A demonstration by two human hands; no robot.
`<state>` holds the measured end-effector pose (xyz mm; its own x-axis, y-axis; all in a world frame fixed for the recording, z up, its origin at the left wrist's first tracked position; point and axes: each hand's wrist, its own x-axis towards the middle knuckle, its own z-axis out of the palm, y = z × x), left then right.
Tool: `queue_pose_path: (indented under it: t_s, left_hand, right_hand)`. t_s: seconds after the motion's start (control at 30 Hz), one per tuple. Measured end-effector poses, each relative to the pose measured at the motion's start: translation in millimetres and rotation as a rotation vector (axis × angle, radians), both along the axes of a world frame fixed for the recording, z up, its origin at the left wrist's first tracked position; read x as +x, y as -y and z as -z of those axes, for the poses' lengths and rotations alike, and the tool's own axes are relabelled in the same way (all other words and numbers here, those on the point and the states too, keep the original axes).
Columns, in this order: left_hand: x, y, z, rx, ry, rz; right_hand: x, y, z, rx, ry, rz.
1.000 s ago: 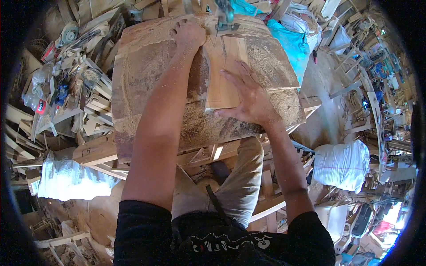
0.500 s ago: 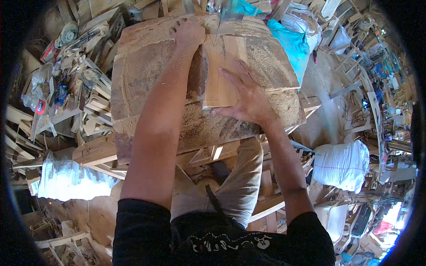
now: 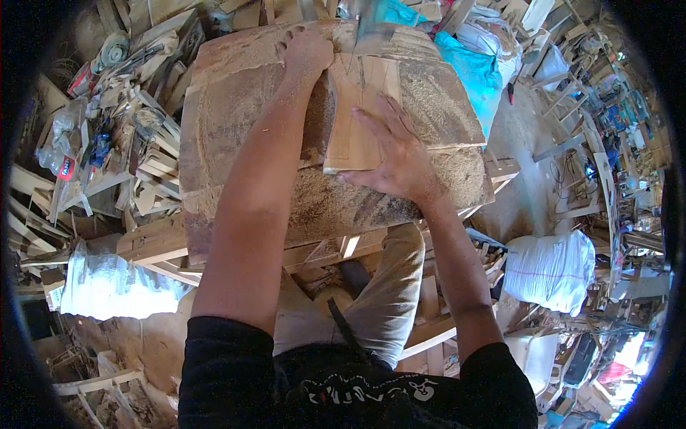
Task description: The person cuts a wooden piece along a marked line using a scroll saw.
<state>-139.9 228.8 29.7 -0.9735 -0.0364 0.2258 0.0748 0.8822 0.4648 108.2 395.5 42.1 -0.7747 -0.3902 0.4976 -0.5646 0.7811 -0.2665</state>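
A flat, pale wooden board (image 3: pixel 349 139) with a curved left edge and pencil-like lines lies on the sawdust-covered worktop (image 3: pixel 236 121). My right hand (image 3: pixel 400 154) rests flat across its right side, fingers spread, with the thumb by the near edge. Beyond the board's far left corner, my left hand (image 3: pixel 307 48) leans on the worktop, its fingers bent but apart; its thumb side is hidden. At the board's far end stands a thin upright saw blade (image 3: pixel 355 48), blurred, with a blurred grey part beside it.
Wood offcuts (image 3: pixel 153 164) are heaped on the left, with a plastic bottle (image 3: pixel 61 161) among them. A turquoise sheet (image 3: pixel 468 68) hangs by the worktop's far right corner. A stuffed white sack (image 3: pixel 550 268) stands at right, and a wrapped bundle (image 3: pixel 118 282) sits at near left.
The board and my right hand have shifted very slightly away from me and to the left. My left hand stays almost in place.
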Motion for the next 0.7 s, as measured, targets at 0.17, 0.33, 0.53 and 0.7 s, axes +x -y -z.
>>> queue_pose_path:
  t_s: [0.17,0.33,0.53,0.7]
  left_hand:
    - [-3,6,-1,-0.032,-0.038,0.018]
    - [-16,8,7,0.019,-0.084,0.014]
    - [-22,-8,16,0.029,-0.106,0.062]
    - [-54,18,29,-0.096,-0.097,0.008]
  right_hand:
    - [0,8,-3,0.022,-0.011,0.014]
    - [0,17,-5,-0.006,0.022,0.049]
    - [-2,11,3,0.022,-0.014,0.089]
    - [-7,31,0,0.012,-0.007,0.058]
